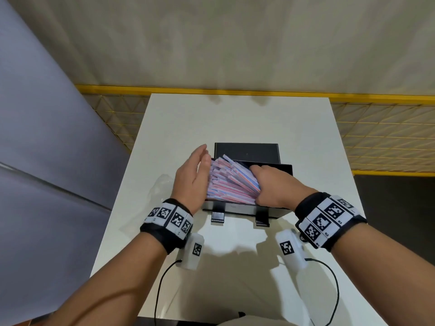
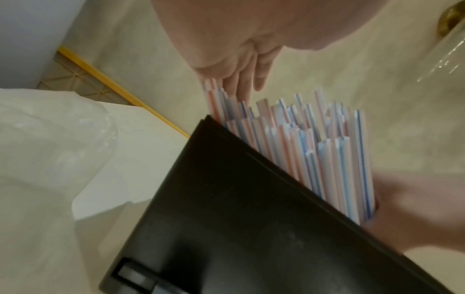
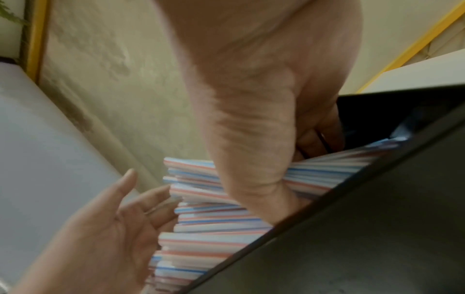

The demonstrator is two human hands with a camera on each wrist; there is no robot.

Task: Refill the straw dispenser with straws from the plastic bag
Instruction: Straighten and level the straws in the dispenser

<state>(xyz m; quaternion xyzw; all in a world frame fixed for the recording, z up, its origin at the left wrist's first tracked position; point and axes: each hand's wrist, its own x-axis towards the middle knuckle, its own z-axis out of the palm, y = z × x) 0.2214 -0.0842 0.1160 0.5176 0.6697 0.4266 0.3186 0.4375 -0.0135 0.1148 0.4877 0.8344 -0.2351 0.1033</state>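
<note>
A black straw dispenser [image 1: 235, 209] stands on the white table with its lid [image 1: 246, 151] swung back. A thick bundle of red- and blue-striped straws [image 1: 230, 182] lies in it, the left ends sticking out over the side. My left hand [image 1: 193, 175] is flat, its fingers [image 2: 241, 79] straight against those straw ends [image 2: 314, 139]. My right hand [image 1: 270, 184] grips the bundle's right part, thumb [image 3: 251, 179] across the straws [image 3: 208, 238] and fingers curled down into the box [image 3: 352, 238]. The clear plastic bag [image 1: 162, 187] lies crumpled on the table left of my left hand, and fills the left of the left wrist view [image 2: 50, 143].
The white table [image 1: 235, 114] is narrow, with edges close on both sides. A yellow-framed mesh fence [image 1: 376, 137] runs behind it and a grey panel [image 1: 47, 137] stands to the left. White tagged units [image 1: 191, 250] [image 1: 290, 250] with black cables hang under both wrists.
</note>
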